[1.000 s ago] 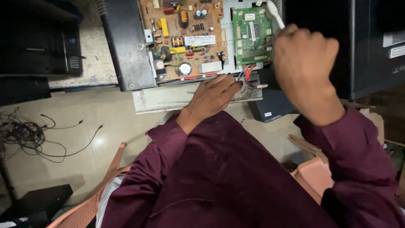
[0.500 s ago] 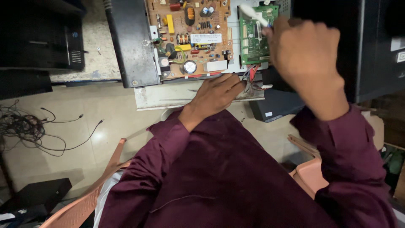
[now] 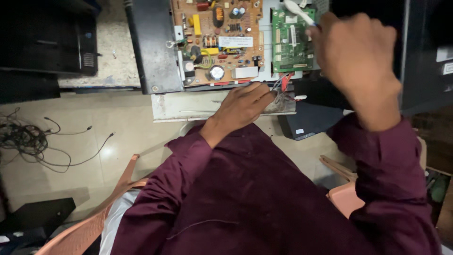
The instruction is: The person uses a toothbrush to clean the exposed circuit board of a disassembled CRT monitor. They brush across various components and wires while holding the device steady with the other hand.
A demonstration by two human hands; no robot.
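1. Your right hand (image 3: 358,56) is fisted around a white-handled tool (image 3: 298,11); its long axis runs up-left over the green circuit board (image 3: 289,40).
2. Your left hand (image 3: 247,105) rests half-curled on the wire bundle (image 3: 283,87) at the chassis edge.
3. The open metal chassis (image 3: 155,47) holds the brown power board (image 3: 217,40) beside the green one.

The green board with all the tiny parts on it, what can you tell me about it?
The green circuit board is a flat rectangle mounted in the opened device, beside a bigger brown circuit board. It looks like stiff green plastic dotted with small dark chips, white connectors and pale labels. Red and white wires hang below its lower edge, near the left hand. The right hand holds a white-tipped tool over its top right corner; whether the tip touches cannot be told.
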